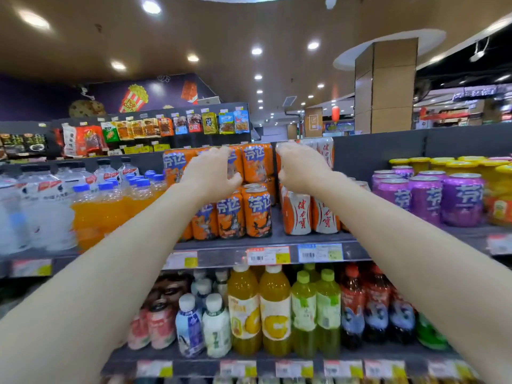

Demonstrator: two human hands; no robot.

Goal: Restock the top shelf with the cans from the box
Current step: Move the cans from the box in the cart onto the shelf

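Both my arms reach up to the top shelf (221, 256). My left hand (213, 173) grips an orange can (234, 164) in the upper layer of stacked orange cans (256, 162). More orange cans (257, 214) stand below it. My right hand (302, 167) curls round a white-and-orange can (278, 163) that it mostly hides. That can sits beside another upper can (325, 153) and above the lower white-and-orange cans (296, 214). The box is out of view.
Purple cans (460, 200) and yellow cans (498, 184) fill the top shelf to the right. Orange drink bottles (94, 214) and water bottles (41, 206) stand to the left. The shelf below holds juice bottles (274, 309). A pillar (388, 84) rises behind the shelves.
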